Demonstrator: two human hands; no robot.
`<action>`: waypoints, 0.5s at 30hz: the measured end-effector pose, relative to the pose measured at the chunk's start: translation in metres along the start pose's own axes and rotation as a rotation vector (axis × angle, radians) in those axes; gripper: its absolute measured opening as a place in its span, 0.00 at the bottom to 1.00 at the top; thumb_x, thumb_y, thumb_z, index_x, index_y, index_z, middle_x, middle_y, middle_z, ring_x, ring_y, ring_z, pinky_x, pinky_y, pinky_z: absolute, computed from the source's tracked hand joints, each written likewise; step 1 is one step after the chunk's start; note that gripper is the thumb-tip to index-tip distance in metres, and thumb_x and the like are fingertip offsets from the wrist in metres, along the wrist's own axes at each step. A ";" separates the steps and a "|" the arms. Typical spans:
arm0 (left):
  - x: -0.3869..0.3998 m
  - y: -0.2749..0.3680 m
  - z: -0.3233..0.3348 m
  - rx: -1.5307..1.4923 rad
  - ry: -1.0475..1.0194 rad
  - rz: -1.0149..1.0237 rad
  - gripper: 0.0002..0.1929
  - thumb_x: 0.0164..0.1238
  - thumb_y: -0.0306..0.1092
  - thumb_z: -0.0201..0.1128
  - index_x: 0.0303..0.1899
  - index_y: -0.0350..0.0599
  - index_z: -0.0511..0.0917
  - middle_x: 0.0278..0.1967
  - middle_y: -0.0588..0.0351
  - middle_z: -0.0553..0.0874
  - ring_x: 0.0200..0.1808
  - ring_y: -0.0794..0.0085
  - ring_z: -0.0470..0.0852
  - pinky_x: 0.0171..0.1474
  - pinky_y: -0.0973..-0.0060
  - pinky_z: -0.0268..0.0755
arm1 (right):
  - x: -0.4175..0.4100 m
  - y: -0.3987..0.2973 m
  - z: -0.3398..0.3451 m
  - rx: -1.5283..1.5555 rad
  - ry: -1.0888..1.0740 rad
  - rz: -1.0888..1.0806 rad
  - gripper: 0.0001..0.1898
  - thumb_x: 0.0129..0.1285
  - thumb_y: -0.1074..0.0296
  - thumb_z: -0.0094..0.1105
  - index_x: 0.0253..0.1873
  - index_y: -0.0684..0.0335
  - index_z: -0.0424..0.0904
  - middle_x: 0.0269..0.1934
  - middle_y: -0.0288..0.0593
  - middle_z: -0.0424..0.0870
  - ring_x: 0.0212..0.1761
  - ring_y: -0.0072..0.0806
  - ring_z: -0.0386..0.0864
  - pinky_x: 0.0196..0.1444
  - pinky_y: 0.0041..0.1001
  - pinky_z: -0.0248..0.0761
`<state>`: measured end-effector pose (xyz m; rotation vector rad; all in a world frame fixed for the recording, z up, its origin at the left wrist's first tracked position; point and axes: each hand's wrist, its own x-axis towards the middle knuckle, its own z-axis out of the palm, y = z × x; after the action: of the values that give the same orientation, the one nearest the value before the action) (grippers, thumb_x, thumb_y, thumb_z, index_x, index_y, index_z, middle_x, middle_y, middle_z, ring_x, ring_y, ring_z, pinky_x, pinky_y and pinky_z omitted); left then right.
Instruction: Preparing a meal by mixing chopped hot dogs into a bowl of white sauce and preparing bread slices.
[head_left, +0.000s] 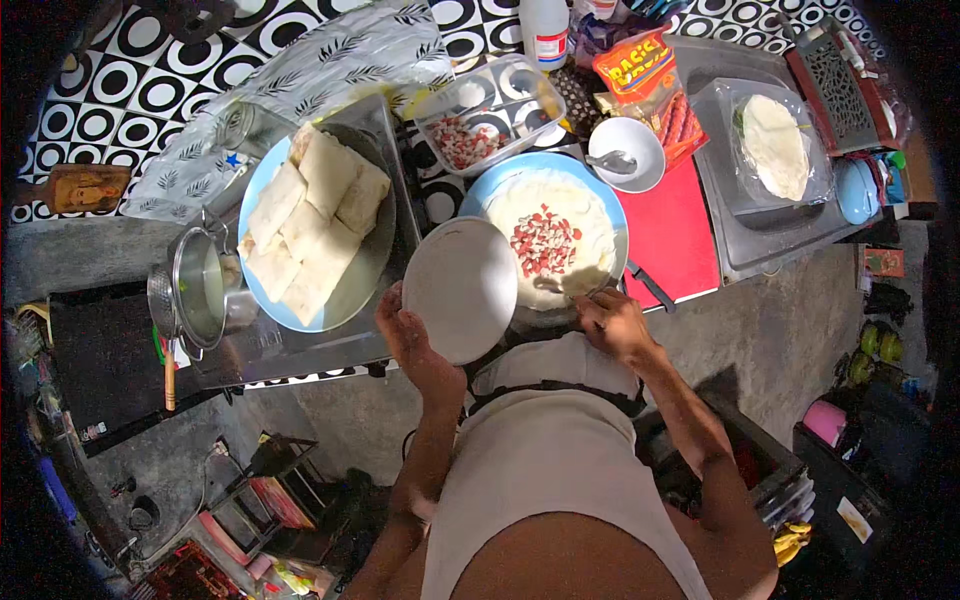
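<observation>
My left hand (421, 341) holds a white bowl (461, 292), tilted, at the near left of a blue plate (480, 196). On that plate lies a round flatbread covered with a white spread (592, 217). A heap of chopped red and white pieces (541, 244) sits in its middle. My right hand (616, 322) is closed at the plate's near edge around a utensil, seemingly a spoon (551, 283), whose tip reaches the spread; my fingers hide its handle. Left of the bowl, folded flatbread parcels (307, 217) are piled on another blue plate (253, 180).
A clear divided container (487, 112) holds more chopped pieces. Beside it are a small white bowl with a spoon (626, 154) and a sausage packet (652, 97). A black-handled knife (651, 287) juts over the counter edge near a red board (667, 232). Bagged flatbreads (776, 146) lie right; a strainer (199, 285) stands left.
</observation>
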<state>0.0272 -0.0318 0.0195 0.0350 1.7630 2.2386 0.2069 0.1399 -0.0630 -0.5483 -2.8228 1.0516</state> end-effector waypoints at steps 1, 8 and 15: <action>0.001 -0.001 0.000 0.000 -0.001 0.003 0.25 0.71 0.48 0.52 0.59 0.40 0.60 0.54 0.54 0.69 0.57 0.68 0.68 0.60 0.67 0.62 | 0.001 0.000 0.000 0.001 0.002 -0.002 0.20 0.51 0.73 0.57 0.52 0.58 0.76 0.35 0.49 0.79 0.41 0.43 0.77 0.38 0.38 0.75; 0.006 0.007 0.005 -0.072 -0.017 -0.040 0.27 0.70 0.54 0.51 0.59 0.43 0.60 0.54 0.53 0.68 0.57 0.66 0.69 0.58 0.64 0.65 | -0.002 -0.004 -0.003 -0.053 0.069 -0.051 0.13 0.50 0.73 0.58 0.43 0.61 0.80 0.28 0.43 0.80 0.31 0.39 0.78 0.31 0.34 0.74; 0.010 0.009 0.006 -0.070 -0.036 -0.081 0.29 0.70 0.56 0.48 0.61 0.45 0.58 0.55 0.49 0.68 0.59 0.60 0.69 0.58 0.61 0.67 | 0.007 -0.003 0.012 0.195 -0.013 0.272 0.11 0.51 0.67 0.58 0.40 0.61 0.82 0.27 0.52 0.81 0.32 0.48 0.80 0.37 0.41 0.73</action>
<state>0.0172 -0.0255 0.0284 -0.0107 1.6371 2.2262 0.1969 0.1324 -0.0704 -0.9243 -2.6669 1.3605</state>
